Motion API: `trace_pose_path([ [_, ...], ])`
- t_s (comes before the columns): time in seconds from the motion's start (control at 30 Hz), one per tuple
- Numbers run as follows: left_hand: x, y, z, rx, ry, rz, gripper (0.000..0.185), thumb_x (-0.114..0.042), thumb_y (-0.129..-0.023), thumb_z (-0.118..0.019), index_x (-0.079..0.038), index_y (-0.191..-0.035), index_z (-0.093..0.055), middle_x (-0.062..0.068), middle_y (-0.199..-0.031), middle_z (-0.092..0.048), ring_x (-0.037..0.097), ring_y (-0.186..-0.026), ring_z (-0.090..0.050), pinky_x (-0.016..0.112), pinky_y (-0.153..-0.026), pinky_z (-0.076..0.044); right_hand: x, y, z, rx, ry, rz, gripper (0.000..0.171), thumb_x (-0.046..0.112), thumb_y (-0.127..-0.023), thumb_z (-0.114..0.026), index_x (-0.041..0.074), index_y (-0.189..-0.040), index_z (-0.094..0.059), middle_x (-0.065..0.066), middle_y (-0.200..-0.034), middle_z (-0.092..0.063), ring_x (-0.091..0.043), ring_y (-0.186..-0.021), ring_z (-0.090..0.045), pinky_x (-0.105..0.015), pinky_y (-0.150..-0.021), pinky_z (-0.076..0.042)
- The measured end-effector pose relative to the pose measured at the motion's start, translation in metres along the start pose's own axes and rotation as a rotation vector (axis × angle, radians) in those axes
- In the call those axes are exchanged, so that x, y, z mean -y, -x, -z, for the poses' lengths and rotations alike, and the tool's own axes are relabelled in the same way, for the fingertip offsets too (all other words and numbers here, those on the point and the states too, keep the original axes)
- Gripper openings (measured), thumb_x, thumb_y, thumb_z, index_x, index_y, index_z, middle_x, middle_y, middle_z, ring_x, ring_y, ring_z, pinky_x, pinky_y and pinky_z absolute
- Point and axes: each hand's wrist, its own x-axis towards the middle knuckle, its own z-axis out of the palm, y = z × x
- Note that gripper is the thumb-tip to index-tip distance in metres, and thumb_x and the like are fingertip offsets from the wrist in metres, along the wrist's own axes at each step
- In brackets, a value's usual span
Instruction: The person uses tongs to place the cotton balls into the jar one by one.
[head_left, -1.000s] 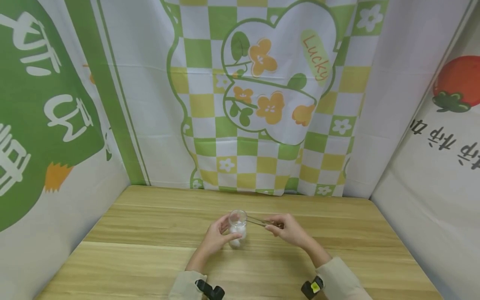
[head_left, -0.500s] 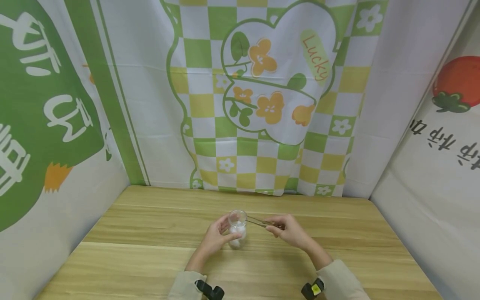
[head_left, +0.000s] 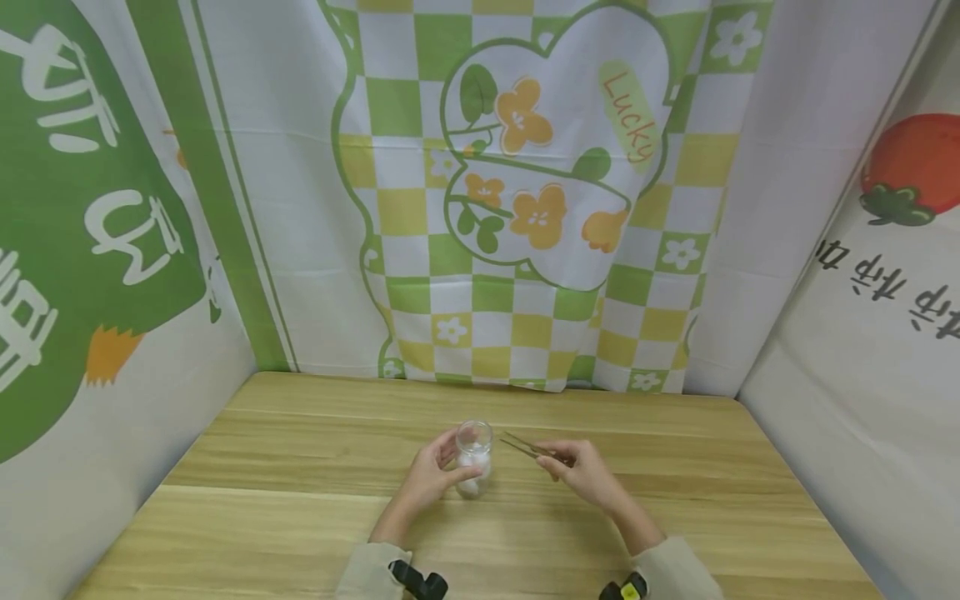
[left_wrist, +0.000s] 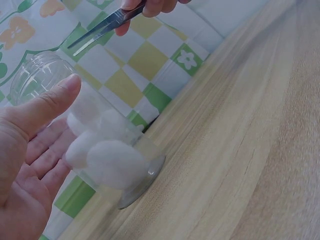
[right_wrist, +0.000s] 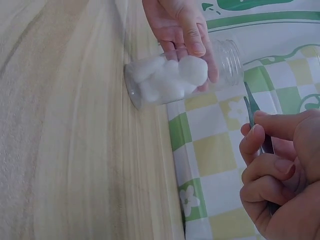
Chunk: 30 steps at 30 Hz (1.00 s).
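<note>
A small clear glass jar (head_left: 474, 457) stands on the wooden table (head_left: 300, 517), holding several white cotton balls (left_wrist: 107, 155). My left hand (head_left: 431, 475) grips the jar from the left, thumb (left_wrist: 47, 102) on its side and fingers (right_wrist: 192, 30) behind it. My right hand (head_left: 581, 471) pinches metal tweezers (head_left: 525, 446), whose tips point up and left, just right of the jar's open mouth (right_wrist: 231, 60) and outside it. The tweezers (left_wrist: 107, 22) hold nothing that I can see.
Printed cloth hangs close behind the table: a green and yellow checked panel (head_left: 525, 208) at the back, a green one (head_left: 90, 233) on the left, a white one (head_left: 885, 292) on the right. Bare wood lies on both sides of the hands.
My right hand drew the tweezers back to the right, out of the jar mouth. The left hand and jar stayed put.
</note>
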Motion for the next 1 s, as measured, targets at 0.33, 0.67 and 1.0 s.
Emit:
trace_pose_path([
  [0.33,0.001,0.0,0.001,0.019,0.015,-0.009,0.073,-0.016,-0.081,-0.077,-0.002,-0.143,-0.041,0.019,-0.141,-0.054,0.039,-0.138,-0.044,0.05,-0.118,-0.037,-0.009,0.002,-0.008,-0.072,-0.053,-0.054,0.03,0.006,-0.091,-0.062,-0.015,-0.114,-0.063,-0.033,-0.068,-0.06,0.005,-0.05,-0.037,-0.012,-0.044,-0.026],
  [0.67,0.001,0.0,0.001,0.024,0.001,-0.012,0.072,-0.018,-0.082,-0.076,-0.002,-0.144,-0.041,0.017,-0.141,-0.055,0.038,-0.138,-0.045,0.049,-0.118,-0.037,-0.012,0.003,-0.013,-0.099,-0.085,-0.112,0.029,0.006,-0.092,-0.062,-0.013,-0.114,-0.064,-0.034,-0.071,-0.061,0.004,-0.047,-0.034,-0.012,-0.043,-0.024],
  [1.0,0.003,-0.001,0.001,0.023,0.005,-0.021,0.073,-0.02,-0.081,-0.077,-0.003,-0.143,-0.042,0.017,-0.141,-0.055,0.039,-0.137,-0.045,0.051,-0.118,-0.036,-0.019,0.003,-0.021,-0.109,-0.058,-0.137,0.03,0.007,-0.092,-0.062,-0.013,-0.114,-0.063,-0.031,-0.073,-0.066,-0.002,-0.053,-0.049,-0.012,-0.044,-0.029],
])
